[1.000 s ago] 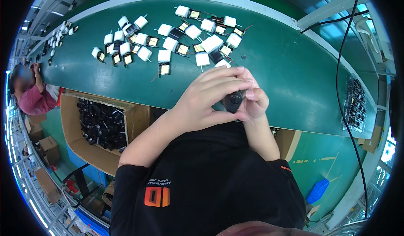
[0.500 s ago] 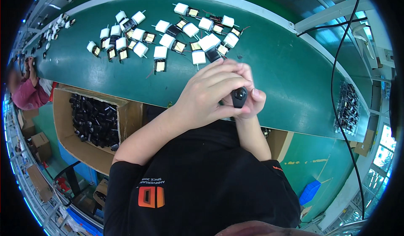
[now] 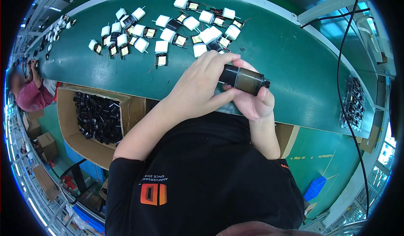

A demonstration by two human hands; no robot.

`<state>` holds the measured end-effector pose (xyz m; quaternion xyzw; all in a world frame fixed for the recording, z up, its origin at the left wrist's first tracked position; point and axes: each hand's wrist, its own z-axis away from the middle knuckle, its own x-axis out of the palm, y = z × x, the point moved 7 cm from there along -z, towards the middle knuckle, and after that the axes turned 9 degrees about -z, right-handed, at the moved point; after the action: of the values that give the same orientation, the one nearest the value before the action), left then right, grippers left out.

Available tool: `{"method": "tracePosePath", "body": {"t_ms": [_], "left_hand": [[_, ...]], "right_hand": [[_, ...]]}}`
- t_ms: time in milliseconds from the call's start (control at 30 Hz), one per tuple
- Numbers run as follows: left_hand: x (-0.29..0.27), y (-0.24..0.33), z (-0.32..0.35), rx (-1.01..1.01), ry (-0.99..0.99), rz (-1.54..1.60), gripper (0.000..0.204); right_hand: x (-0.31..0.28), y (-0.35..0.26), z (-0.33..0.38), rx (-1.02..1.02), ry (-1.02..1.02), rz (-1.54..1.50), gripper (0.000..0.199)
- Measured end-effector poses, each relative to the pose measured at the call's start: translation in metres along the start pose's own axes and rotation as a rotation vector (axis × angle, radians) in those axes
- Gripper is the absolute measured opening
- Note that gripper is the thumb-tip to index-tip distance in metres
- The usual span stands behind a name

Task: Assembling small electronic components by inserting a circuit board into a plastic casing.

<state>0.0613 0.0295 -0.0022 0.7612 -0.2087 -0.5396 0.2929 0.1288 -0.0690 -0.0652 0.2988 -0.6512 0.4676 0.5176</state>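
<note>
A dark cylindrical part (image 3: pixel 245 79) with a brownish band is held in both my hands just above the near edge of the green bench (image 3: pixel 294 59). My left hand (image 3: pixel 202 88) grips its left end with the fingers curled over the top. My right hand (image 3: pixel 254 103) cradles it from below, thumb at its right end. Beyond my hands, several small white-and-black components (image 3: pixel 168 29) with yellow tape and thin leads lie scattered on the bench.
A cardboard box (image 3: pixel 69 122) holding several black cylindrical parts (image 3: pixel 99 116) stands below the bench at my left. Another person (image 3: pixel 27 90) in a pink top works at far left. A tray of dark parts (image 3: pixel 353 103) rests at right, under a hanging black cable (image 3: pixel 338 55).
My hands have shifted apart slightly, so the dark cylinder shows more fully between them. The view has also tilted a little.
</note>
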Motion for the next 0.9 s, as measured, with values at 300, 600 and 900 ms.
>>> {"method": "tracePosePath", "body": {"t_ms": [300,600,900], "left_hand": [[0.01,0.001,0.002,0.053,-0.04,0.007,0.068],[-0.03,0.011,0.016,0.097,0.023,-0.094,0.092],[-0.185,-0.232,0.307,-0.743,1.037,-0.33,0.008]], "right_hand": [[-0.013,0.014,0.006,-0.048,0.06,-0.005,0.068],[0.01,-0.035,0.063,-0.135,0.059,0.586,0.074],[-0.021,-0.128,0.196,0.76,0.424,1.611,0.043]]}}
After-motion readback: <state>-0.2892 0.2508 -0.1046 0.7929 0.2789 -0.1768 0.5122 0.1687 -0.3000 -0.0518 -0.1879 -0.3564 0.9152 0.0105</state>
